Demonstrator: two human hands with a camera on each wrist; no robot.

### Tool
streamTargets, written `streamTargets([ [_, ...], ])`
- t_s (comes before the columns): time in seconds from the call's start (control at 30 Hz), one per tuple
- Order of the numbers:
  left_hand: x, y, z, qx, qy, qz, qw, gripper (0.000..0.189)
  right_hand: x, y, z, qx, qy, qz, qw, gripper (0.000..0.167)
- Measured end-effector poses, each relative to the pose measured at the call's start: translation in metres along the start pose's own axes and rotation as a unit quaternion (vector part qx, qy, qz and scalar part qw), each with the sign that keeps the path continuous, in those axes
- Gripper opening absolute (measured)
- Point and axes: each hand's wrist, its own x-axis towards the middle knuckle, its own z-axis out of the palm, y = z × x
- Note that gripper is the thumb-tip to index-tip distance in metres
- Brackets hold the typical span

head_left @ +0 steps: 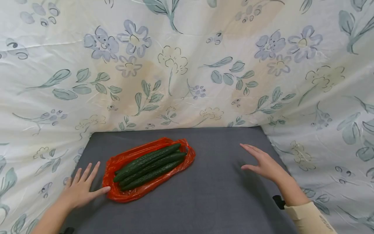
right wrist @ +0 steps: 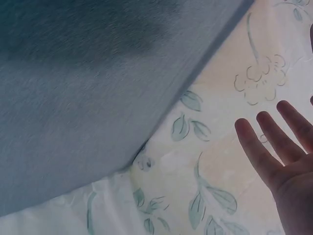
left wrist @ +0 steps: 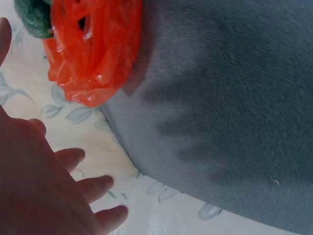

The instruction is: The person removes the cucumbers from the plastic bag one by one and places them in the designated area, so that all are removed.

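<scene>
Several dark green cucumbers [head_left: 150,164] lie side by side in an opened red plastic bag [head_left: 140,194] on the left half of the grey table. My left hand [head_left: 80,191] is spread beside the bag's left end, its thumb at the bag's edge; whether it touches cannot be told. In the left wrist view, the bag [left wrist: 95,54] and one cucumber end [left wrist: 34,18] show beyond the fingers. Over the table's right side hovers my right hand [head_left: 264,164], fingers extended and holding nothing. The right wrist view shows its straight fingers [right wrist: 259,152] apart from any object.
The grey tabletop [head_left: 216,182] stretches between the bag and my right hand. Flower-patterned white cloth [head_left: 187,78] hangs behind the table and along both sides. A dark band [head_left: 279,202] sits at my right wrist, by a cream sleeve [head_left: 309,217].
</scene>
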Motion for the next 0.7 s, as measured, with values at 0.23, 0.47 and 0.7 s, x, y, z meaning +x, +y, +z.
streamTargets([
  [0.23, 0.008, 0.004, -0.004, -0.023, -0.036, 0.004, 0.9991, 0.105, 0.012, -0.006, 0.007, 0.036, 0.026, -0.022, 0.9988, 0.094],
  [0.47, 0.013, 0.005, 0.001, -0.043, -0.046, -0.007, 0.9980, 0.104, 0.028, -0.016, 0.019, 0.064, 0.018, -0.031, 0.9973, 0.091],
  [0.7, 0.020, 0.012, 0.009, -0.096, -0.040, -0.004, 0.9946, 0.101, 0.039, -0.022, 0.027, 0.088, 0.026, -0.050, 0.9945, 0.086],
])
